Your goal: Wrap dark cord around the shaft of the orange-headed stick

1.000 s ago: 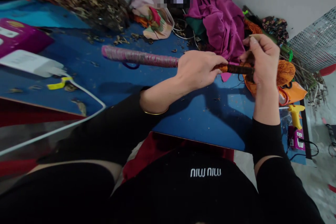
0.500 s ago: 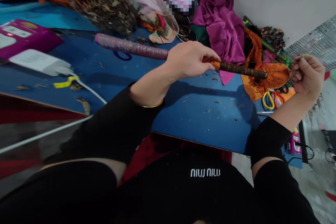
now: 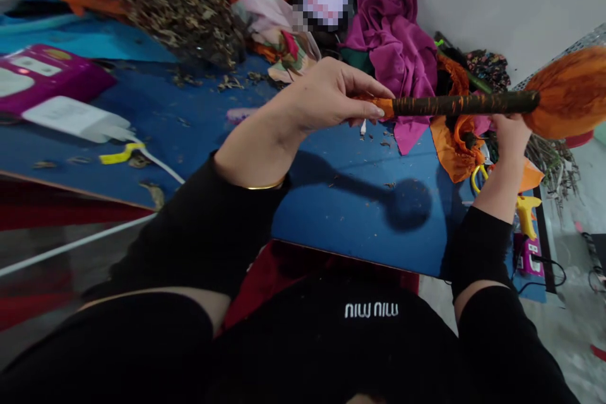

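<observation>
Handling of a dark shaft above a blue table (image 3: 350, 218), viewed from the head camera. Far left on the table, a purple power strip (image 3: 57, 79) lies beside a white adapter (image 3: 76, 118); a heap of dried leaves (image 3: 177, 16) sits toward the table's far side. Left of the table's middle, a pink-wrapped rod (image 3: 240, 115) is mostly hidden behind the left forearm. Over the middle, the left hand (image 3: 331, 95) closes thumb and fingers on the orange-banded end of the dark shaft (image 3: 466, 104), which is held nearly level, clear of the surface. Over the table's right part, the right hand (image 3: 511, 134) is just below the shaft's other end; its fingers are hidden, so its grip cannot be told. Beyond the table's right edge, the shaft meets an orange bulb (image 3: 572, 91). A yellow glue gun (image 3: 528, 213) lies at the table's right end. The step in hand appears to be positioning or working along the shaft; the next move calls for a steady left grip and clearance for the bulb.
</observation>
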`<action>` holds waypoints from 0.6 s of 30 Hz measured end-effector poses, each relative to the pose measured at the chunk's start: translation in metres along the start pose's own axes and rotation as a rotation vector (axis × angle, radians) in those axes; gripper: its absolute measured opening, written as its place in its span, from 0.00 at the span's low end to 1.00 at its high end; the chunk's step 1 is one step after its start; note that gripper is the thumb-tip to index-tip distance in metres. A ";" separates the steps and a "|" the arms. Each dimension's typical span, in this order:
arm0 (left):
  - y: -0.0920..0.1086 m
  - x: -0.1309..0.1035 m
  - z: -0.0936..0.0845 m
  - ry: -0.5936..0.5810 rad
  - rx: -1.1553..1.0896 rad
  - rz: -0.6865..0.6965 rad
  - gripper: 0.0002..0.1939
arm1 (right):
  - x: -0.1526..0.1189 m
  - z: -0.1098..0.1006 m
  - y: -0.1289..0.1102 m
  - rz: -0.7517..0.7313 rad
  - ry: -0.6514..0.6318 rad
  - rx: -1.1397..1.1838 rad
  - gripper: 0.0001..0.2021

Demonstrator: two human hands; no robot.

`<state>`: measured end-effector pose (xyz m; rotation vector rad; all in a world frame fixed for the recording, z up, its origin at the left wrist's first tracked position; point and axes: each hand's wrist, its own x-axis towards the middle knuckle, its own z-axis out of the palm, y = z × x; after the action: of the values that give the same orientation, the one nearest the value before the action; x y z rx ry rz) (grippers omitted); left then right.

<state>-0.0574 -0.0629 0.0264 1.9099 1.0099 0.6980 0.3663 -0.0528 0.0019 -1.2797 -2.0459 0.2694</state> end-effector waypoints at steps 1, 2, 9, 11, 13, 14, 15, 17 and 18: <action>0.002 -0.001 0.002 0.016 -0.004 0.009 0.28 | 0.003 0.007 -0.009 0.109 0.113 -0.139 0.20; 0.002 -0.002 0.003 0.035 -0.014 0.021 0.29 | 0.005 0.015 -0.020 0.241 0.217 -0.302 0.12; -0.012 0.012 0.013 0.162 -0.322 0.090 0.18 | 0.025 0.104 -0.118 0.185 0.005 0.088 0.14; -0.013 0.014 0.015 0.178 -0.343 0.093 0.17 | 0.025 0.131 -0.134 0.142 -0.033 0.284 0.18; -0.012 0.015 0.015 0.195 -0.337 0.094 0.16 | 0.021 0.145 -0.147 0.154 -0.029 0.341 0.21; -0.012 0.015 0.015 0.204 -0.335 0.092 0.16 | 0.019 0.147 -0.153 0.156 -0.001 0.319 0.22; -0.012 0.016 0.015 0.213 -0.332 0.089 0.16 | 0.016 0.147 -0.159 0.144 0.050 0.273 0.23; -0.014 0.018 0.016 0.229 -0.325 0.083 0.15 | 0.012 0.140 -0.170 0.066 0.197 0.165 0.24; -0.015 0.019 0.017 0.235 -0.322 0.080 0.15 | 0.010 0.137 -0.174 0.010 0.276 0.135 0.24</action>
<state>-0.0403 -0.0491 0.0064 1.6194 0.9020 1.0834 0.1506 -0.1049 -0.0054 -1.1742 -1.7583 0.2178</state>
